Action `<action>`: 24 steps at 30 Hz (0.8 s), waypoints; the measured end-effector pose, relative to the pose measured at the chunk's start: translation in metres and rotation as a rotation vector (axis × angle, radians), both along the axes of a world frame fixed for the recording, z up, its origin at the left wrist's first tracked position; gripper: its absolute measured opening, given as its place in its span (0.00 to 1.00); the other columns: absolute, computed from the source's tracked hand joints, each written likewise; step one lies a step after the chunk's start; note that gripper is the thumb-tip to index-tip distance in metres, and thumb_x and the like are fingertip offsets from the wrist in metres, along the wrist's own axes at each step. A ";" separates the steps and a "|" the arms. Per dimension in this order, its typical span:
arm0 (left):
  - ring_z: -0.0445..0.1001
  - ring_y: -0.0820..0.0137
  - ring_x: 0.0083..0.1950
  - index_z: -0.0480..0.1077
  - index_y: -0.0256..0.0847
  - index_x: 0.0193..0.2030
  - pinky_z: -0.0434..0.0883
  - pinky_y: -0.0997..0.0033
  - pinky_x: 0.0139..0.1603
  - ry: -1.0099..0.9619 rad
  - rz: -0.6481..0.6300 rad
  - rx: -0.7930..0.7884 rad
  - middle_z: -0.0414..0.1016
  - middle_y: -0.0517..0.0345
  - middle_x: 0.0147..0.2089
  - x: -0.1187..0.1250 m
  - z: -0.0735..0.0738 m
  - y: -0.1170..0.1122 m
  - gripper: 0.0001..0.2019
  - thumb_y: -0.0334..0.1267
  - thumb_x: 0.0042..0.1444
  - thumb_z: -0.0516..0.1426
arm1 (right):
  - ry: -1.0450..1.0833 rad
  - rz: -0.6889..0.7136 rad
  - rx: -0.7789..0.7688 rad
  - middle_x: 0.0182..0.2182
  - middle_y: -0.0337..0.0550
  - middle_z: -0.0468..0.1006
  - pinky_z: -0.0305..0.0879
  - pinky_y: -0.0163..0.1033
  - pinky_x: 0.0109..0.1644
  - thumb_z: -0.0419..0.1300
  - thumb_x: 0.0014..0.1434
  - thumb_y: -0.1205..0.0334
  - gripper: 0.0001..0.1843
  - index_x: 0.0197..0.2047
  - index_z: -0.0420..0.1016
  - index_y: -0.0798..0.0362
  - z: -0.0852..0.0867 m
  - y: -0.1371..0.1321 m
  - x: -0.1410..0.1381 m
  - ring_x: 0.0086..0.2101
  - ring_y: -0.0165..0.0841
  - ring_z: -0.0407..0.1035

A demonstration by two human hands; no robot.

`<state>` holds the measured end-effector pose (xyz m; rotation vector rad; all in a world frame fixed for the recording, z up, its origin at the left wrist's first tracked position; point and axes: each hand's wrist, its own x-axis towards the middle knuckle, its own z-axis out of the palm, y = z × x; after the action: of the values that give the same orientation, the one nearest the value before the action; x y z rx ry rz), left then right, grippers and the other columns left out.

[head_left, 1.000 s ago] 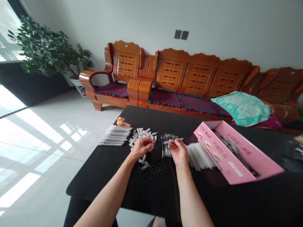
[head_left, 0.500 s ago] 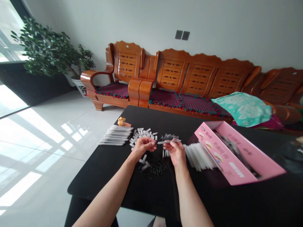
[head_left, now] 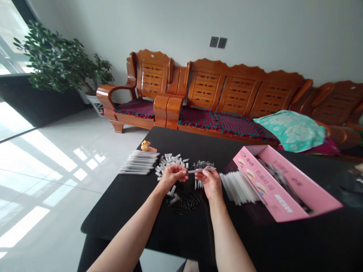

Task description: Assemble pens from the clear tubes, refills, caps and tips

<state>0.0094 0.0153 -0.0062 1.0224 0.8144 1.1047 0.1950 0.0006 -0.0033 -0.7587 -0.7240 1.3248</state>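
Before sofa (head_left: pixel 227 90), black table (head_left: pixel 127 204); left hand (head_left: pixel 170 176), right hand (head_left: pixel 211 184) grip tube (head_left: pixel 202 170).

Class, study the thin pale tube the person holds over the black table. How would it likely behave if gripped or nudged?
The tube looks straight across the gap between the left hand and right hand, so it is probably stiff. Fingertips alone carry it, so it is likely very light. Being round and slim, it would probably roll on the smooth table if nudged.

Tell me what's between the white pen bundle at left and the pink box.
Head view: white caps, left hand and right hand holding one thin tube, a refill cluster, black bits, then white barrels beside the pink box.
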 end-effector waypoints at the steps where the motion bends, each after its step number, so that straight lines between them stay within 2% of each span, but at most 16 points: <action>1: 0.78 0.70 0.30 0.74 0.32 0.36 0.74 0.75 0.31 -0.002 0.003 0.002 0.79 0.51 0.31 0.000 -0.001 0.000 0.18 0.45 0.45 0.68 | -0.002 -0.001 -0.001 0.30 0.44 0.83 0.77 0.39 0.30 0.69 0.47 0.64 0.15 0.36 0.68 0.52 0.000 0.000 0.000 0.28 0.39 0.80; 12: 0.74 0.72 0.24 0.75 0.33 0.33 0.71 0.76 0.25 0.068 0.061 0.069 0.75 0.57 0.23 0.002 -0.001 0.002 0.16 0.44 0.45 0.68 | 0.002 0.006 0.004 0.29 0.46 0.83 0.77 0.38 0.29 0.69 0.48 0.65 0.15 0.36 0.67 0.52 -0.002 0.000 -0.001 0.28 0.40 0.80; 21: 0.70 0.75 0.24 0.75 0.33 0.32 0.66 0.78 0.26 0.077 0.082 0.171 0.75 0.58 0.24 0.004 -0.002 0.002 0.13 0.39 0.43 0.69 | 0.005 -0.011 -0.033 0.26 0.45 0.83 0.76 0.38 0.27 0.70 0.46 0.65 0.17 0.36 0.67 0.53 -0.002 0.001 -0.001 0.26 0.40 0.79; 24: 0.71 0.75 0.26 0.75 0.33 0.36 0.67 0.78 0.26 0.101 0.101 0.202 0.76 0.57 0.29 0.004 0.000 0.001 0.16 0.39 0.42 0.69 | 0.015 -0.020 -0.038 0.25 0.43 0.82 0.77 0.38 0.27 0.71 0.45 0.65 0.18 0.36 0.67 0.53 -0.001 0.001 -0.001 0.26 0.40 0.79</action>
<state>0.0138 0.0159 -0.0064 1.2250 0.8552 1.2487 0.1942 0.0019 -0.0048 -0.7842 -0.6795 1.3284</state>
